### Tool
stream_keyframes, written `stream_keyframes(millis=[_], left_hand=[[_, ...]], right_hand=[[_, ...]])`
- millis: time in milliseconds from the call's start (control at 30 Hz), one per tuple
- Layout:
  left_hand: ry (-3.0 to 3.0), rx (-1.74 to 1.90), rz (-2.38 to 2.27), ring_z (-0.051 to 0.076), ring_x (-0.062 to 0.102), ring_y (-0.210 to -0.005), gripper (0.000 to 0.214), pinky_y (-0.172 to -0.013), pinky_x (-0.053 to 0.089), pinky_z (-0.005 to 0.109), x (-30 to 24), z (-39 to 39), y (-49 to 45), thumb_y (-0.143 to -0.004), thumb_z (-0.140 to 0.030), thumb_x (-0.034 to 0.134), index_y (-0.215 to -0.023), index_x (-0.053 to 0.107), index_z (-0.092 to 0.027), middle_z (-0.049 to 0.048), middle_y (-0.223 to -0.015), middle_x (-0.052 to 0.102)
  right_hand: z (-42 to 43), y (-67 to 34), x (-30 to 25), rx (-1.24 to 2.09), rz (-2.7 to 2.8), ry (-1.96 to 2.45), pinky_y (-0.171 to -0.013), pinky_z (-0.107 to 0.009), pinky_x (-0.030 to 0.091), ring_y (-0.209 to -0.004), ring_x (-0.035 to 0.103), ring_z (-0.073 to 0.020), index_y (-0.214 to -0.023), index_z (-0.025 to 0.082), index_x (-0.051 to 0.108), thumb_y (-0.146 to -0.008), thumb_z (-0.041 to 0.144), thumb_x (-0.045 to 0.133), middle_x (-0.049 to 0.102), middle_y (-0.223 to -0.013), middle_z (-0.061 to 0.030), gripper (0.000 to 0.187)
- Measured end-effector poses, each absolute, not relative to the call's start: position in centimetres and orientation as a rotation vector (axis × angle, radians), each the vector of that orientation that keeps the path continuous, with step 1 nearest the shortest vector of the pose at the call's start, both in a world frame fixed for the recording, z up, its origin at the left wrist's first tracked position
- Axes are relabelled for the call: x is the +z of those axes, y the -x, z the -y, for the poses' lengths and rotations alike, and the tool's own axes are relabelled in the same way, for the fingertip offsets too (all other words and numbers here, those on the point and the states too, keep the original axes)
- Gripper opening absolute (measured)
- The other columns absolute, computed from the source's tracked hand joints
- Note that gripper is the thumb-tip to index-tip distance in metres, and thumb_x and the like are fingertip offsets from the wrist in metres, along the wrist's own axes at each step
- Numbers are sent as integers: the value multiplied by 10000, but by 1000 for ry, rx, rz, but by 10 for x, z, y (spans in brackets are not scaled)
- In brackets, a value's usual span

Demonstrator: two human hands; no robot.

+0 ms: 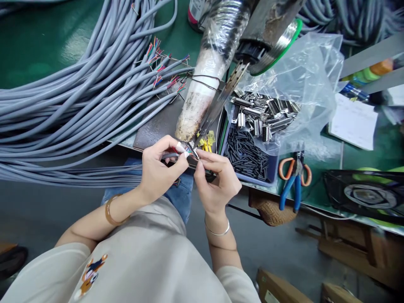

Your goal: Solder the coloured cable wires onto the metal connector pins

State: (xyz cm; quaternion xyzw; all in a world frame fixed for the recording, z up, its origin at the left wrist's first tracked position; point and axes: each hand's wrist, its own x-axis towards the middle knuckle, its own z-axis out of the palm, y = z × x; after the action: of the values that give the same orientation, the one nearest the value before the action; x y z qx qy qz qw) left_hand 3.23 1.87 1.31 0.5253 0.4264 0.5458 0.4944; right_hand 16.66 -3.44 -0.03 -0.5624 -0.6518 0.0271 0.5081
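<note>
My left hand (162,168) is closed, its thumb and fingers pinching the end of a grey cable (170,156) where the coloured wires fan out. Those wires meet a small multi-pin connector (190,148) just beyond the fingertips. From the right, my right hand (217,179) pinches at the connector's near end; what lies between its fingertips is too small to make out. A soldering iron (225,94) slants down from above, its dark tip right over the connector. Beside it, a white-wrapped hose (198,90) ends just above my left fingertips.
Grey cables (78,109) with stripped ends fill the left side. A blue bin (274,168) holds black sleeves (246,153) and metal connectors (265,111) in a plastic bag (315,80). Pliers (296,181), a solder spool (285,48), paper (353,122) and a black fan (366,195) are farther right.
</note>
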Motion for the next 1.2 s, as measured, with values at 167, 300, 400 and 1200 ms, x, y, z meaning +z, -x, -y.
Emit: stream_keyframes(millis=[167,300,400,1200], left_hand=[[-1369,1400,-1049,28,455,-532,125,-495,398,123,11,-20,-36,-753,-71,684,-733,614,-173,-61,-671,592],[-1403,1446,-1033,30,450,-539,139,-499,400,125,12,-21,-37,-763,-64,686,-741,608,-177,-64,-678,575],[-1401,1449,-1034,34,471,-546,140,-505,410,127,13,-21,-37,-775,-72,690,-743,604,-177,-60,-682,578],[-1366,1358,-990,46,513,-591,127,-515,423,122,10,-16,-32,-803,-75,672,-751,616,-177,-33,-724,637]], right_hand=[[32,-168,0,73,1552,1348,-826,-344,659,-962,784,-186,-965,247,660,-890,83,716,810,-1070,-29,188],[30,-168,3,44,1544,1356,-825,-346,660,-955,782,-188,-956,246,677,-868,69,741,812,-1070,-23,208],[29,-167,6,9,1570,1366,-836,-348,661,-947,783,-185,-960,247,690,-860,69,756,815,-1071,-20,215],[32,-166,1,16,1542,1363,-799,-327,648,-905,783,-171,-946,238,669,-864,76,767,813,-1003,-19,206]])
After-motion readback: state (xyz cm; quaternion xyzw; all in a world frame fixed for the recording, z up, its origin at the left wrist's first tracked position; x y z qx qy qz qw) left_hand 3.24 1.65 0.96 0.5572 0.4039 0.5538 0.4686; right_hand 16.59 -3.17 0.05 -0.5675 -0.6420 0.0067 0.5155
